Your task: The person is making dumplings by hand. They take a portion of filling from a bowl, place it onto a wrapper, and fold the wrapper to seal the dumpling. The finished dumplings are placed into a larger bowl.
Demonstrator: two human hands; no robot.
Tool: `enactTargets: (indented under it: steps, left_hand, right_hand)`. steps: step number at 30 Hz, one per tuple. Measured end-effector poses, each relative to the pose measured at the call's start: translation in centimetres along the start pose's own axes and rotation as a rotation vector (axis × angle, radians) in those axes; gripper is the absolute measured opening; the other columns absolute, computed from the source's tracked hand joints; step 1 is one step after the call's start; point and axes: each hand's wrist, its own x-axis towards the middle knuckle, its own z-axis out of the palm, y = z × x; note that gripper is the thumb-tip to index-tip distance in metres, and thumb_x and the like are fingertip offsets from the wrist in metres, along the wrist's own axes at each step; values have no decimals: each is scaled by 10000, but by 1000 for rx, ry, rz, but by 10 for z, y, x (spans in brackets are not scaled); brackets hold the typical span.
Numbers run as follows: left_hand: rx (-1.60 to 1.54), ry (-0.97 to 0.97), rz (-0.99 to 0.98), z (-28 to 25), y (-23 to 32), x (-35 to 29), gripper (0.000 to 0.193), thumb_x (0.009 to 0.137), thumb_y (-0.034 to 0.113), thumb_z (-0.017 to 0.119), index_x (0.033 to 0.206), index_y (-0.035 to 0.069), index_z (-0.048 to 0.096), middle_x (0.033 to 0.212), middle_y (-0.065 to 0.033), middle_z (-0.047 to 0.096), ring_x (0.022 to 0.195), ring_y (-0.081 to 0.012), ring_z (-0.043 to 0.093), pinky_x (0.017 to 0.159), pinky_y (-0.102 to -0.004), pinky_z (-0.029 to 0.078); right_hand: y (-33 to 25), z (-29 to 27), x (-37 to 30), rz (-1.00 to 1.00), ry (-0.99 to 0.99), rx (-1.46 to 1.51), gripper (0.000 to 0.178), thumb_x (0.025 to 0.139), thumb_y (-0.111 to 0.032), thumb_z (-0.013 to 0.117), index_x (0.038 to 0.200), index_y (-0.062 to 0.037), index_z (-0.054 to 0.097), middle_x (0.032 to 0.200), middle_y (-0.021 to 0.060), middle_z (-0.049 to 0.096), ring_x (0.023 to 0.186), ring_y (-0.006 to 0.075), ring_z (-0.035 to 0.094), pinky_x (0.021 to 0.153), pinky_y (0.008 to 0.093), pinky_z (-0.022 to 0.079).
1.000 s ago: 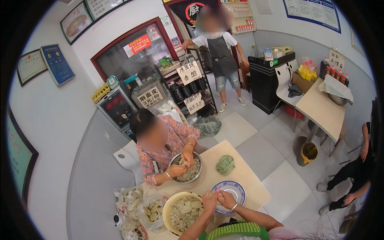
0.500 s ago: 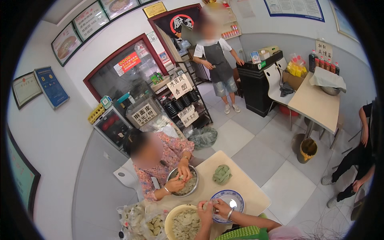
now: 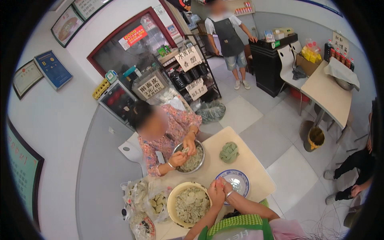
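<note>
Hands point(image 3: 217, 193) together near blue-rimmed plate point(image 3: 240, 182) and cream basin point(image 3: 171, 206)

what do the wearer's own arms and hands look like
The left hand and right hand are gloveless, forearms bare. A silver-coloured bangle circles the right wrist; none shows on the left. A pale pink sleeve shows by the upper right arm.

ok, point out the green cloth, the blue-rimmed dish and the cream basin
Green cloth point(image 3: 229, 152): head view, middle of its folds.
Blue-rimmed dish point(image 3: 247, 184): head view, right rim.
Cream basin point(image 3: 172, 204): head view, left inner wall.
</note>
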Motion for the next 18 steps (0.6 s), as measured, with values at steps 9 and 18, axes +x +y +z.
enactTargets:
  steps: [9, 18]
  left_hand:
    - [50, -64, 68, 16, 3, 8, 343, 848, 197, 453, 582, -19, 471, 483, -23, 443, 492, -74, 395, 451, -245, 325]
    - [54, -146, -12, 27, 1, 10, 404, 873, 225, 431, 528, 16, 414, 457, 4, 397, 453, -63, 342, 419, -235, 270]
  right_hand:
    - [5, -16, 1, -247, -148, -225, 170, 856, -238, 453, 804, -110, 553, 652, -2, 500, 578, 135, 486, 547, 284, 426]
    - [7, -30, 12, -356, -156, -413, 202, 817, -238, 464, 705, -92, 548, 633, 6, 519, 553, 135, 486, 522, 288, 407]
